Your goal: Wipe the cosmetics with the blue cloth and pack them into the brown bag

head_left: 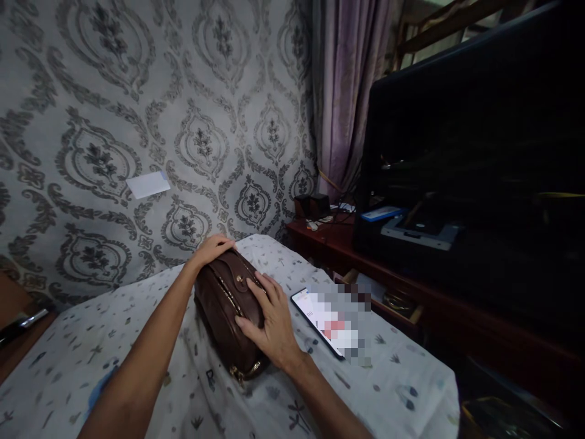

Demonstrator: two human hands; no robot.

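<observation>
A brown leather handbag [214, 305] with brass zips and a snap flap rests on the patterned bedsheet [379, 378]. My left hand [214, 249] lies over the bag's far end, its fingers pointing right; what its fingertips touch there is partly hidden. Across the bag's near right side spreads my right hand [269, 311], thumb and fingers apart, pressing on the leather beside the zip. A zip pull [237, 373] hangs at the near end. Just right of my right hand lies a phone [315, 314] with a lit screen, partly blurred out.
A dark red desk [315, 241] stands at the right, with a partly open drawer [397, 302] beside the bed. On it are a large black screen [457, 152] and small speakers [311, 206]. Patterned wallpaper [201, 140] rises behind the bed. At far left is a brown surface [22, 347].
</observation>
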